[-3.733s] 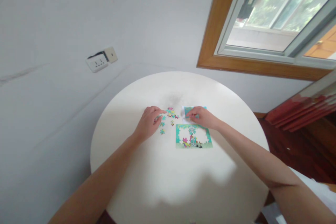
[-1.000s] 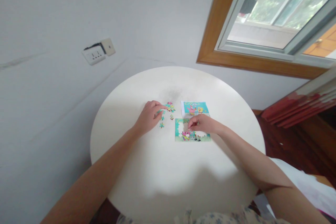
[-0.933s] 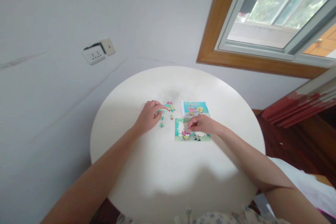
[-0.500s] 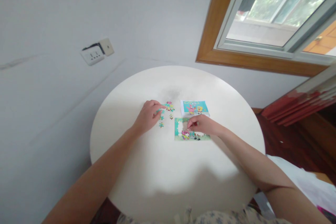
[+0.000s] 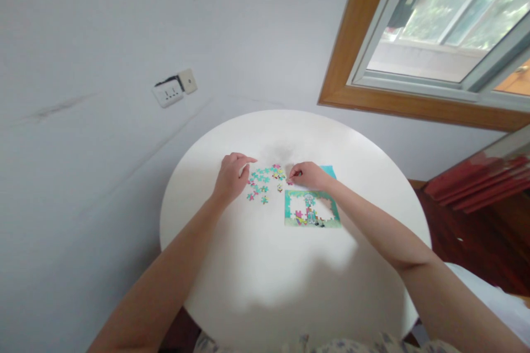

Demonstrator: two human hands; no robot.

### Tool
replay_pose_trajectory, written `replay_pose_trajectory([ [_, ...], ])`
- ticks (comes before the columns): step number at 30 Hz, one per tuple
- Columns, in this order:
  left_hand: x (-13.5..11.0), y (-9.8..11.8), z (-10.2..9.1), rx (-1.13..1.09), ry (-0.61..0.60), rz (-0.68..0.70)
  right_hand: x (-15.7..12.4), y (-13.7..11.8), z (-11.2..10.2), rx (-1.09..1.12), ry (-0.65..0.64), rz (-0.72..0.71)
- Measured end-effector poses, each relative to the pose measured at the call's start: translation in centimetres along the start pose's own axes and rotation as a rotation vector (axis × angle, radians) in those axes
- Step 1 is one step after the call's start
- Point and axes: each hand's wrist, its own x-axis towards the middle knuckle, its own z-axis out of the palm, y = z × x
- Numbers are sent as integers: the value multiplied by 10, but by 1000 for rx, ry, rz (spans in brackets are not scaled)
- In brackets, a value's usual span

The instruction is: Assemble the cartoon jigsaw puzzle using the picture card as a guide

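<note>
My left hand (image 5: pixel 232 175) rests at the left of the loose jigsaw pieces (image 5: pixel 261 177), thumb and fingers apart, holding nothing. My right hand (image 5: pixel 308 175) pinches a pinkish puzzle piece (image 5: pixel 289 181) just right of that pile. Below it lies the partly filled puzzle frame (image 5: pixel 287 208), teal and green, with white gaps around several joined pieces in the middle. Behind my right hand, the picture card (image 5: pixel 330 171) is mostly hidden; only a blue corner shows. A single yellowish piece (image 5: pixel 280 188) sits between the pile and the frame.
Everything lies on a round white table (image 5: pixel 248 265) pushed near the wall. A socket plate (image 5: pixel 169 92) is on the wall at the left. A wood-framed window (image 5: pixel 414 107) stands at the right, with a red curtain (image 5: pixel 488 182) below it.
My right hand has moved up and left from over the puzzle frame to beside the loose pieces, now covering the picture card. My left hand has drawn back off the pieces. The view has shifted slightly.
</note>
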Motion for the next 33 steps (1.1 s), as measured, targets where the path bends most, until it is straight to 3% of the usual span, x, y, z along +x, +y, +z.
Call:
replay_pose_trajectory([
  [8,3,-10,-6,18,84,-35,11,-16,-5,-119,18,-149],
  [17,2,-10,-9,17,97,-46,48,-61,33,-157,-114,-391],
  [33,2,-10,-9,14,104,-36,80,-67,42,-195,-186,-446],
])
